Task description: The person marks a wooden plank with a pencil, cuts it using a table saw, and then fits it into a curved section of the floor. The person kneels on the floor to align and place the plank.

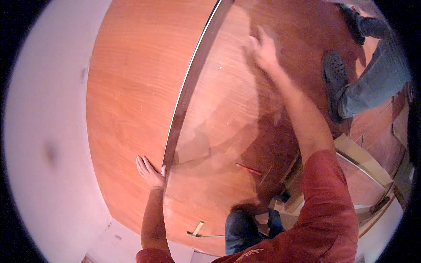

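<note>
A large wood-grain panel (pixel 127 109) fills the left of the view, its long light-edged side (pixel 188 74) running from the top down to my left hand. My left hand (pixel 151 174) lies with its fingers spread on this panel near the lower end of that side, the thumb at the edge. To the right stretches a lower wood-grain surface (pixel 219 114), crossed by my arm's shadow. Over its far part my right hand (pixel 262 50) reaches out, slightly blurred, fingers apart and nothing seen in them. Whether it touches the surface I cannot tell.
A red pencil (pixel 248 168) lies on the wood-grain surface. Near my knee is a hammer (pixel 199 230). At the right stands another person's shoe (pixel 335 83) and jeans leg (pixel 377 87). Cardboard (pixel 368 160) lies below them. A pale wall (pixel 52 109) borders the left.
</note>
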### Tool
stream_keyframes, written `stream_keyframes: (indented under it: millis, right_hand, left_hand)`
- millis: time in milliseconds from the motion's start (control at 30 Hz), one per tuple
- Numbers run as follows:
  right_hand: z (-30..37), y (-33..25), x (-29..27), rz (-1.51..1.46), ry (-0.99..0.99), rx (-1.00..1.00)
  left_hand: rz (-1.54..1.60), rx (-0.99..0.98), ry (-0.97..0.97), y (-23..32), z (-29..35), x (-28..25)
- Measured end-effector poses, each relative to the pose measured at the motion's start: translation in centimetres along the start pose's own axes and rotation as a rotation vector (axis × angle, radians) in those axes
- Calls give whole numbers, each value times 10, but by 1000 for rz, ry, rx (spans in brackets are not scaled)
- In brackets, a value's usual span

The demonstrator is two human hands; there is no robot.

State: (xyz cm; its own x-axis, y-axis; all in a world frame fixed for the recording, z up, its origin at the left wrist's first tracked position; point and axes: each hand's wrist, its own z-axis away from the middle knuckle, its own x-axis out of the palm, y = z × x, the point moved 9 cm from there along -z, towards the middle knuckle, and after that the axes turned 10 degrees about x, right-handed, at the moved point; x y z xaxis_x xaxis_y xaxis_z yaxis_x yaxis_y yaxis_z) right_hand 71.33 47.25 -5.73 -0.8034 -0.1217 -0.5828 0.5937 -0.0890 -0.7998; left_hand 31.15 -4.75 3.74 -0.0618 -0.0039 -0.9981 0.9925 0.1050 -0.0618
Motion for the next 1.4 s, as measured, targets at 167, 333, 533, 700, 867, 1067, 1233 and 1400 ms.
stream_keyframes:
  millis: [167,333,533,700,867,1067,1233,1400]
  right_hand:
    - [22,120,-132,774,439,15]
    - [49,124,-129,732,329,67]
    - [23,97,-153,740,470,-62]
    - [63,101,-140,821,238,156]
    - [74,105,-140,753,281,90]
    - [71,112,-138,721,278,94]
    - [74,117,-137,691,239,94]
    - [76,114,-139,727,234,112]
  left_hand:
    - [-7,30,45,4,-3,5]
    - [-22,42,-96,-12,16,-3]
    - [-79,-161,-72,-33,13,28]
    - [118,-160,-110,112,-203,-43]
    - [76,-42,-75,189,-367,-27]
    - [0,31,1,228,-452,-21]
    - [32,39,-53,228,-453,-20]
    - [87,54,-107,226,-452,-30]
